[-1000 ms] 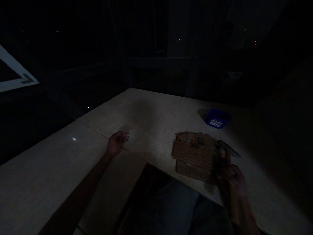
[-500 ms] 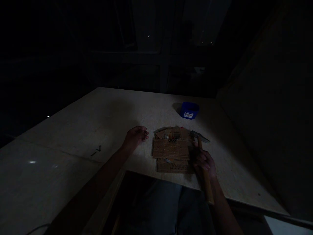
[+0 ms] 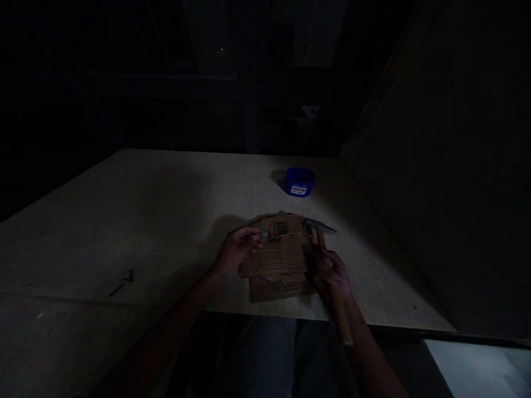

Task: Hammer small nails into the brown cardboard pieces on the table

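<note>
The scene is very dark. A flattened brown cardboard piece (image 3: pixel 279 260) with rows of small holes lies on the pale table (image 3: pixel 166 221). My left hand (image 3: pixel 237 249) rests on the cardboard's left edge, fingers curled toward a small metal item near its top; whether it grips that item is unclear. My right hand (image 3: pixel 332 271) is wrapped round the wooden handle of a hammer (image 3: pixel 321 243); the metal head lies just past the cardboard's top right corner.
A blue round tub (image 3: pixel 300 182) with a white label stands farther back on the table. A few small dark nails (image 3: pixel 122 282) lie at the left. A large board (image 3: pixel 435 193) leans along the right side.
My left hand left the small dark nails at the left and moved right onto the cardboard. The view swung right. The right hand kept hold of the hammer.
</note>
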`<state>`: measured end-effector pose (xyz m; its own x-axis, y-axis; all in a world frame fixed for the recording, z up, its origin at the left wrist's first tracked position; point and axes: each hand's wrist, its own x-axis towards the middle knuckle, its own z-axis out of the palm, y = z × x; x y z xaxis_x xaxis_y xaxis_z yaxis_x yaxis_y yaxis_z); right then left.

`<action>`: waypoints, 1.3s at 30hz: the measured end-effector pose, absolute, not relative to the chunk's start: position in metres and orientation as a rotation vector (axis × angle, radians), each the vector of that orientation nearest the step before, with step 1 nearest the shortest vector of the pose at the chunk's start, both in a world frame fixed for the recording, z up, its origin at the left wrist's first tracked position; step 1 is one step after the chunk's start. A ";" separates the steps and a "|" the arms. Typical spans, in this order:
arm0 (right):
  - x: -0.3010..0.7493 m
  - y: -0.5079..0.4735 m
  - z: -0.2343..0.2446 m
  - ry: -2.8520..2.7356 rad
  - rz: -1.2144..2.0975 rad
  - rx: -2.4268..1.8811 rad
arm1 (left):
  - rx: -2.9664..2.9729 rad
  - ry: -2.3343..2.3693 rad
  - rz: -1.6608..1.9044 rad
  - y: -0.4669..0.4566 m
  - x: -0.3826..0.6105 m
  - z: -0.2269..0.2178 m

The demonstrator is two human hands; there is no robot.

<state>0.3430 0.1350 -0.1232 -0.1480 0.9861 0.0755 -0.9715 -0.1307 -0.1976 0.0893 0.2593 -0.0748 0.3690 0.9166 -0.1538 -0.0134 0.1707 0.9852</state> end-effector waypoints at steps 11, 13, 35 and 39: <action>0.340 0.134 -0.114 -0.206 1.703 -0.148 | 1.583 1.022 0.957 0.259 0.100 -0.087; 0.340 0.133 -0.113 -0.219 1.709 -0.155 | 1.585 1.018 0.973 0.259 0.102 -0.086; 0.339 0.133 -0.110 -0.169 1.682 -0.206 | 1.687 0.917 0.967 0.266 0.102 -0.107; 0.339 0.133 -0.110 -0.165 1.675 -0.274 | 1.709 0.908 0.965 0.265 0.101 -0.107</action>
